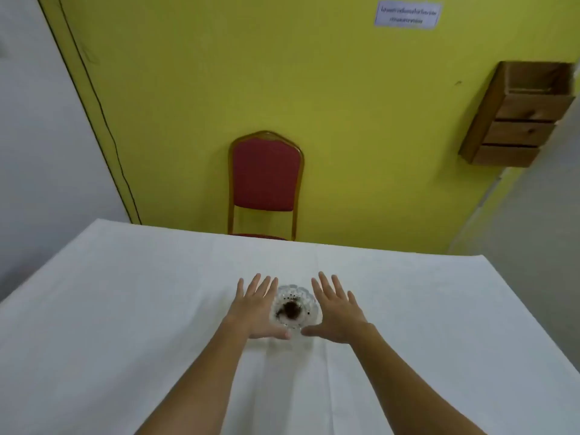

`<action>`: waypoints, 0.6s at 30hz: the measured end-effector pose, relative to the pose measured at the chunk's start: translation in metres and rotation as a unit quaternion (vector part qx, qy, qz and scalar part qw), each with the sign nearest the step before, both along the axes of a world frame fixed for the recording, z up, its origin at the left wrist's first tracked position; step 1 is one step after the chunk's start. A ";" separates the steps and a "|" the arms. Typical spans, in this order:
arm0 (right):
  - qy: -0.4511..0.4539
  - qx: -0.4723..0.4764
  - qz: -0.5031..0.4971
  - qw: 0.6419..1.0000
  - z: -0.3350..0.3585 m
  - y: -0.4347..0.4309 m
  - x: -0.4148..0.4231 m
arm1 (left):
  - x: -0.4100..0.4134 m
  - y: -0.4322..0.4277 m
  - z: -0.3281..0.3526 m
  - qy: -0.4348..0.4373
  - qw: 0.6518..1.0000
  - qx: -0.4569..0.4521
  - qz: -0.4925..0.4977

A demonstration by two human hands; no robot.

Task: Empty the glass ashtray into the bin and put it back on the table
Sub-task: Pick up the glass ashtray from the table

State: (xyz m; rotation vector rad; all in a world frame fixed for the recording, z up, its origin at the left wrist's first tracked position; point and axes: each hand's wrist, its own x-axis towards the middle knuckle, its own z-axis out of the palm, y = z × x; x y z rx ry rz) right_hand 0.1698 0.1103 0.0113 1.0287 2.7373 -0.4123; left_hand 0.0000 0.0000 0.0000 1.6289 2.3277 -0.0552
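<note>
A cut-glass ashtray (294,304) with dark ash and debris in its bowl stands on the table (125,309), which is covered by a white cloth. My left hand (255,306) is flat and open at the ashtray's left side, fingers spread. My right hand (335,309) is open at its right side in the same way. Both thumbs point inward along the ashtray's near rim; whether they touch the glass I cannot tell. Neither hand holds it. No bin is in view.
A red padded chair (266,180) with a gold frame stands against the yellow wall beyond the table's far edge. A wooden box shelf (518,120) hangs on the wall at the upper right. A paper notice (407,14) is stuck high on the wall.
</note>
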 end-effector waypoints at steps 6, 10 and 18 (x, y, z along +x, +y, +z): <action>-0.035 0.003 0.000 0.999 -0.021 0.006 -0.007 | -0.009 0.009 -0.021 0.014 0.999 -0.019 -0.024; -0.044 -0.002 0.002 0.999 -0.031 0.013 -0.011 | -0.015 0.014 -0.031 0.017 0.999 -0.015 -0.036; -0.025 -0.004 0.021 0.999 -0.039 0.017 -0.011 | -0.015 0.016 -0.045 0.007 0.998 0.049 -0.039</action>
